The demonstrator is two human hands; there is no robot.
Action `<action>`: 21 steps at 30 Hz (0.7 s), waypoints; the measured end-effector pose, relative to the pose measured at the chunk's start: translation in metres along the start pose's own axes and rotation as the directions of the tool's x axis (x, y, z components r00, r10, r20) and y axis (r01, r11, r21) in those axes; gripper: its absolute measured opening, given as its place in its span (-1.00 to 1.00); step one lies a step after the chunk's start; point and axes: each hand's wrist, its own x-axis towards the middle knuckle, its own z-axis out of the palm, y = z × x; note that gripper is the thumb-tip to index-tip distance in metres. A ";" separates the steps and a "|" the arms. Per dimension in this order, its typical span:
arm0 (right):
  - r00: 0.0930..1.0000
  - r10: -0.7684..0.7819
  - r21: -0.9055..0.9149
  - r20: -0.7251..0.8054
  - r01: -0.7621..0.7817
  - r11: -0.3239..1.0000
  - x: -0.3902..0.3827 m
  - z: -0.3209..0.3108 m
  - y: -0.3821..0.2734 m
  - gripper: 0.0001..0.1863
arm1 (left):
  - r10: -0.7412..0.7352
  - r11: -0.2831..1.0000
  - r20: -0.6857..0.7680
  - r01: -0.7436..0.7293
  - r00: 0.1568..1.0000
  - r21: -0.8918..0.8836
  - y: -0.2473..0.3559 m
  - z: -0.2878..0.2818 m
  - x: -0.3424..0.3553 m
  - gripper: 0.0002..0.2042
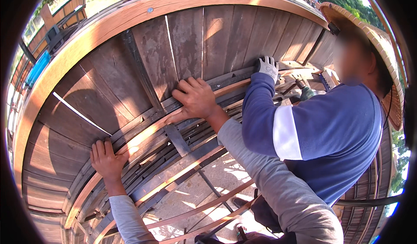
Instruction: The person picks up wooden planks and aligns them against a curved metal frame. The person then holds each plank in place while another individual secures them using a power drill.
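Observation:
A long, narrow wooden strip lies along the inner side of a wall of upright brown planks. My left hand is closed over it at the lower left, fingers on the wall side and thumb on the near side. Farther right, my right hand is closed over the same strip beside a dark metal upright. The undersides of both grips are hidden. A co-worker's gloved hand rests at the strip's far stretch. Near the co-worker's other arm is a green power drill.
A co-worker in a blue sweater and woven hat leans in close at my right. A thick wooden rail tops the plank wall. Dark metal bars and more curved strips cross below, above a pale floor.

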 end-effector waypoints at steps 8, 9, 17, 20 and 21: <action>1.000 -0.006 0.002 -0.005 0.006 1.000 0.001 0.000 0.000 -0.21 | 0.005 1.000 -0.008 -0.005 1.000 -0.011 0.000 -0.002 0.002 -0.50; 1.000 -0.001 -0.004 0.014 0.001 1.000 0.000 0.000 0.000 -0.20 | 0.003 1.000 -0.003 -0.003 1.000 -0.012 0.000 -0.001 0.001 -0.52; 1.000 -0.007 -0.012 -0.004 0.007 1.000 -0.001 0.003 0.000 -0.21 | 0.016 1.000 -0.044 -0.018 0.999 -0.023 0.001 -0.002 0.003 -0.56; 1.000 -0.009 -0.011 -0.029 0.008 1.000 0.001 0.002 -0.001 -0.21 | 0.007 1.000 -0.036 -0.008 0.999 -0.015 0.001 -0.001 0.002 -0.55; 0.999 -0.009 -0.010 -0.041 0.009 1.000 0.001 0.001 -0.001 -0.21 | 0.003 1.000 -0.031 -0.004 1.000 -0.014 0.001 0.000 0.002 -0.55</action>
